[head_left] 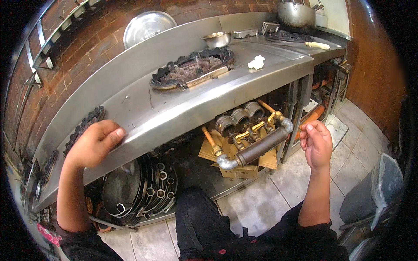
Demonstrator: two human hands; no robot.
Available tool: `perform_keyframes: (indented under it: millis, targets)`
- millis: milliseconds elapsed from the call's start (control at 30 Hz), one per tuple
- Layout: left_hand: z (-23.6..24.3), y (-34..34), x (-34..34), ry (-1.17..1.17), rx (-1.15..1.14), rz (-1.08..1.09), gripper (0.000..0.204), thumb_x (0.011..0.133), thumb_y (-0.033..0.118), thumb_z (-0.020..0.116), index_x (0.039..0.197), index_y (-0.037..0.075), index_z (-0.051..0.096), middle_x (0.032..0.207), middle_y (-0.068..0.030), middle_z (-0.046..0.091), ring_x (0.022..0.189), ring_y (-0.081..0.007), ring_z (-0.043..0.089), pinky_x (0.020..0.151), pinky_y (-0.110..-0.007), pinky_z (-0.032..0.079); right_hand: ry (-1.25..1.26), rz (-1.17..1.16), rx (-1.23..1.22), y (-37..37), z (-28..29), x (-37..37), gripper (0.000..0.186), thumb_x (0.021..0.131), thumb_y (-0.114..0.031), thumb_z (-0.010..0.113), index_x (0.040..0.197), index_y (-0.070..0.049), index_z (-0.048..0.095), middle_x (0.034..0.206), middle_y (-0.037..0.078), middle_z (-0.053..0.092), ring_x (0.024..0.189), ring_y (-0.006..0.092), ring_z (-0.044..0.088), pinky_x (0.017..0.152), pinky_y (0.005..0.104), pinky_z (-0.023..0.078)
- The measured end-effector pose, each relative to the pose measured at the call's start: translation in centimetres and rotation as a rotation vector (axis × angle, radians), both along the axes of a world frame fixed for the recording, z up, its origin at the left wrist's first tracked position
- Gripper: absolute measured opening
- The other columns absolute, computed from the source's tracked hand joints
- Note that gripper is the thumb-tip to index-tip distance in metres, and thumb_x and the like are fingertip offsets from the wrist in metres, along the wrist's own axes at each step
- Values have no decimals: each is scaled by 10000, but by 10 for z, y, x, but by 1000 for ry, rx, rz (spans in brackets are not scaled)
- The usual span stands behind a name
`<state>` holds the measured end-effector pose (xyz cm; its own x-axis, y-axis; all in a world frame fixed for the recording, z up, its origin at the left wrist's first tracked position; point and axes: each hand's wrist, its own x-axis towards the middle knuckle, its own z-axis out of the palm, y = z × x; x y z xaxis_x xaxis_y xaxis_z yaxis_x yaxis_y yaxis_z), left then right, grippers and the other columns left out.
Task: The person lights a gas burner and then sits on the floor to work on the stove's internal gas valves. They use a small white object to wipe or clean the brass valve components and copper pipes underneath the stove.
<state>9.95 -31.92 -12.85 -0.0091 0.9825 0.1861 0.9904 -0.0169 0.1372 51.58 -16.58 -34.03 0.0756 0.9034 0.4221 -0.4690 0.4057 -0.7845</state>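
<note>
My left hand [96, 143] is closed over the front edge of the steel stove counter [183, 112], its thumb pressed against the curled fingers; what lies inside them, if anything, is hidden. Off to the right, my right hand [317, 141] is raised over the floor, clear of the counter. Its fingers are folded in towards the palm, and I see nothing in them. A black-rimmed gas burner [191, 71] is set in the counter between the hands. To its right lies a crumpled white wad [256, 62], perhaps paper or cloth.
Below the counter are a gas pipe with brass valves [257, 143], flattened cardboard [239, 172] and stacked frying pans [139, 189]. A steel bowl [217, 40], round lid [148, 28], pale-handled utensil [318, 45] and large pot [297, 16] sit farther back. A grey bin [361, 198] stands right.
</note>
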Motion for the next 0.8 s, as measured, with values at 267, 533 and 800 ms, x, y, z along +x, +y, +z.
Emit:
perform_keyframes:
  millis: [267,533,800]
  targets:
    - [-11,-12,-5,89,195,-65,178,827,114,616,932,-25,654,831,-175,603,818,-328,583,772,-380,457,-14,-1,-11,2,-4,-1,84,900,-110,574,871,-38,607,694,53,614,535,82,515,478,204,401]
    - [-37,-37,17,461,542,-40,251,717,56,690,962,34,641,890,-135,601,853,-338,563,797,-417,435,-18,11,-33,3,-7,-5,92,903,-120,577,871,-42,611,685,42,611,515,74,501,470,201,389]
    - [-62,-37,14,645,722,-45,331,725,41,684,1045,50,602,878,-95,593,798,-290,548,723,-403,407,-58,41,-33,0,-6,-14,101,900,-128,585,863,-38,613,677,36,601,512,70,494,463,201,369]
